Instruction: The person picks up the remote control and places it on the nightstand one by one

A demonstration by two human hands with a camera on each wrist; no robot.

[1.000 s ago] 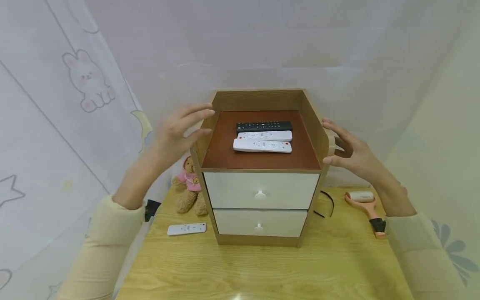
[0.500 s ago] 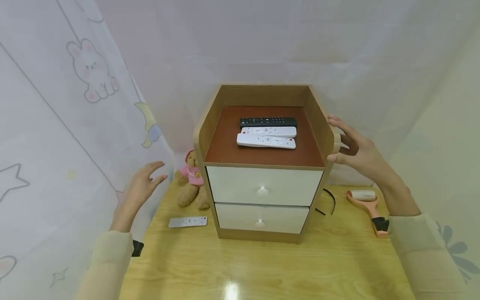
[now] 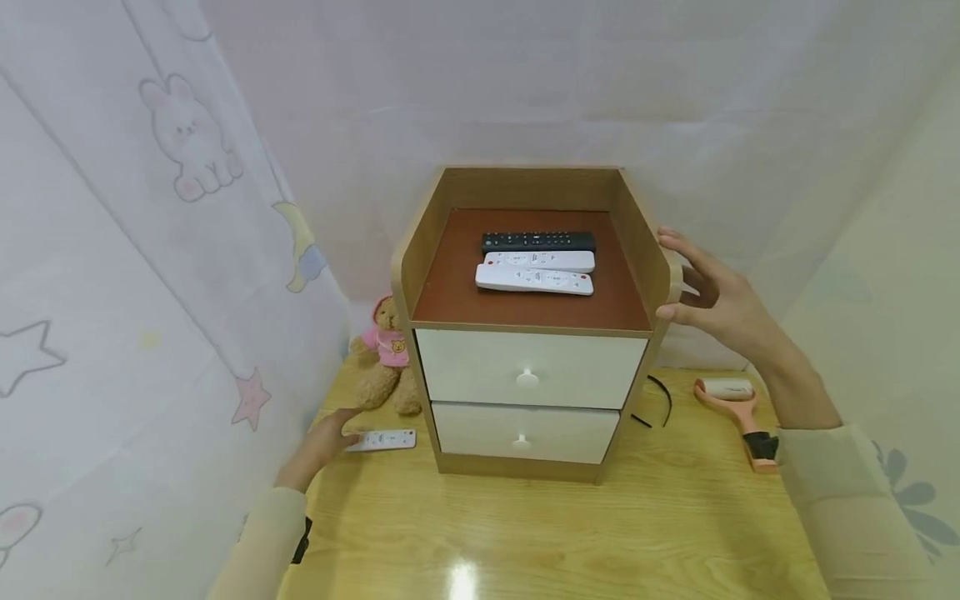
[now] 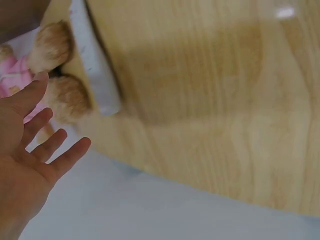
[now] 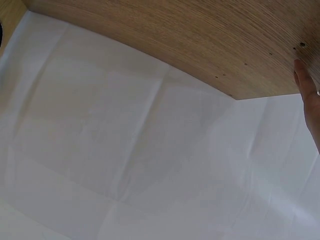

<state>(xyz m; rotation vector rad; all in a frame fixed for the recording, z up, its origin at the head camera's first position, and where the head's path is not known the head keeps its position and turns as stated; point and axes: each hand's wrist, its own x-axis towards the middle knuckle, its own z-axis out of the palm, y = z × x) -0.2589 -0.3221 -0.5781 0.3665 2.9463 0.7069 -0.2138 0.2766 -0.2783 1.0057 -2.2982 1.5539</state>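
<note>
A white remote control (image 3: 392, 439) lies on the wooden table, left of a small two-drawer cabinet (image 3: 480, 367). My left hand (image 3: 322, 446) is low over its left end and overlaps it in the head view. The left wrist view shows that hand (image 4: 25, 160) with fingers spread, nothing in them, and the remote control (image 4: 94, 60) beyond the fingertips. My right hand (image 3: 723, 304) touches the cabinet's right side panel near its front edge, thumb toward the front. In the right wrist view, straight fingers of the hand (image 5: 311, 97) meet the wood panel (image 5: 165, 30).
On the cabinet's brown top lie a black remote (image 3: 538, 242) and two overlapping white remotes (image 3: 534, 279). A teddy bear (image 3: 392, 346) in pink sits left of the cabinet. Right of it are a thin black band (image 3: 666, 400) and an orange-handled lint roller (image 3: 738, 408).
My left hand has moved from beside the cabinet's upper left side, down past the left of the bear, to the remote on the table. My right hand has stayed at the cabinet's side.
</note>
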